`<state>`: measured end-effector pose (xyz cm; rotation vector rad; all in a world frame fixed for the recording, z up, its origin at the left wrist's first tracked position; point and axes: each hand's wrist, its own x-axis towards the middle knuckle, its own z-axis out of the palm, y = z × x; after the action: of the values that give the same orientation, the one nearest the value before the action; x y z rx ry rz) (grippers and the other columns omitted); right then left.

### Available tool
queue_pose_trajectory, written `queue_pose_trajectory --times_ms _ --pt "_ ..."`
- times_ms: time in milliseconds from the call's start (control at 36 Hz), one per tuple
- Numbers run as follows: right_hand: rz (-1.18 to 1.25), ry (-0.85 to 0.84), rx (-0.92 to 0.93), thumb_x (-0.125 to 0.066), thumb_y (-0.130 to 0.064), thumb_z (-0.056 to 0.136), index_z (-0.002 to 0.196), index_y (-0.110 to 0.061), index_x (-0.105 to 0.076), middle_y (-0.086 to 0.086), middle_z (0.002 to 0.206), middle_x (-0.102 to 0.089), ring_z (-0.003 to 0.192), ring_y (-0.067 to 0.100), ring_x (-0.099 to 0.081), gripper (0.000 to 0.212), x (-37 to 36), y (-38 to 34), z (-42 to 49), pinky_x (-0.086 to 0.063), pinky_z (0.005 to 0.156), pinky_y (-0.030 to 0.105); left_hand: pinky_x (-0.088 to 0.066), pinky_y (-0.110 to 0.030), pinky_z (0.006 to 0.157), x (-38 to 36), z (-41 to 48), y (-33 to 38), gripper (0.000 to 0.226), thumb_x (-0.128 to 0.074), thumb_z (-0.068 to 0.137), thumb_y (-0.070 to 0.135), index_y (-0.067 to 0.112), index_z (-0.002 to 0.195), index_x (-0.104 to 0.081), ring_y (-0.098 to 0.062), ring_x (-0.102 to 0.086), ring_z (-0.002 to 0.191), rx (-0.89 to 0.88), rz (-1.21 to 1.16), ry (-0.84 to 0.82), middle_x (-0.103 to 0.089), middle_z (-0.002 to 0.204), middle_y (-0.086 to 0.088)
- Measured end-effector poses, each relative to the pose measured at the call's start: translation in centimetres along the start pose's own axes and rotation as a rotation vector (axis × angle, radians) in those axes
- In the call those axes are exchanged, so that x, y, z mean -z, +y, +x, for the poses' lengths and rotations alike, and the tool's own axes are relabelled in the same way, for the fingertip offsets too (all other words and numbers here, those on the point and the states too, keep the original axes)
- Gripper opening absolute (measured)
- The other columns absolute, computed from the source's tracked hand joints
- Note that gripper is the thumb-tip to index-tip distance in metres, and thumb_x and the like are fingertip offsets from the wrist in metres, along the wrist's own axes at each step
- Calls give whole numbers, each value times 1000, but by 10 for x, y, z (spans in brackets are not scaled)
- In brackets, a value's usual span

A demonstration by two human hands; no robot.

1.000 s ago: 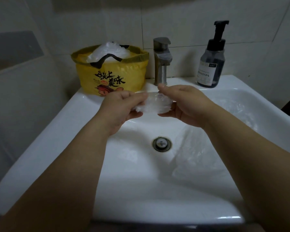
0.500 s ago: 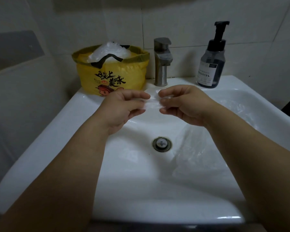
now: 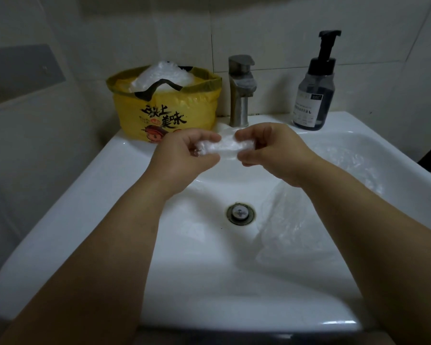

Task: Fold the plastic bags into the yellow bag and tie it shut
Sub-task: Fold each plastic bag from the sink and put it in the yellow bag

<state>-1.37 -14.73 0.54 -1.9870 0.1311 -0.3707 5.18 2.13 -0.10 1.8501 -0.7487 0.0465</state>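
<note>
Pinching clear bag (image 3: 225, 146), left hand (image 3: 184, 158) and right hand (image 3: 276, 150), yellow bag (image 3: 164, 108) full of white bags (image 3: 162, 74)

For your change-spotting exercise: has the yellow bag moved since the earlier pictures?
No. The yellow bag still stands just left of the faucet, with the same gap between them.

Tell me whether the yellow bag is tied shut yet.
Open, not tied: the yellow bag gapes at the top, with white plastic bags heaped above its rim.
</note>
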Motion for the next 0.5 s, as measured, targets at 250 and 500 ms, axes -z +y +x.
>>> queue_pose_trajectory --times_ms 250,500 --pt "-161 52 136 -62 -22 92 107 -16 -66 15 98 -70 84 25 -66 17 -1 2 0 -54 72 28 -35 -8 52 0 0 -2 9 -61 94 19 28 97 -63 1 -45 59 -126 188 26 -50 76 10" --pt "24 -60 70 -59 -18 93 84 -15 -63 13 90 -65 81 21 -63 11 3 5 3 -55 70 24 -51 -24 73 3 2 -2 9 -56 97 24 30 90 -59 -3 -60 74 64 66 -122 -63 86 4"
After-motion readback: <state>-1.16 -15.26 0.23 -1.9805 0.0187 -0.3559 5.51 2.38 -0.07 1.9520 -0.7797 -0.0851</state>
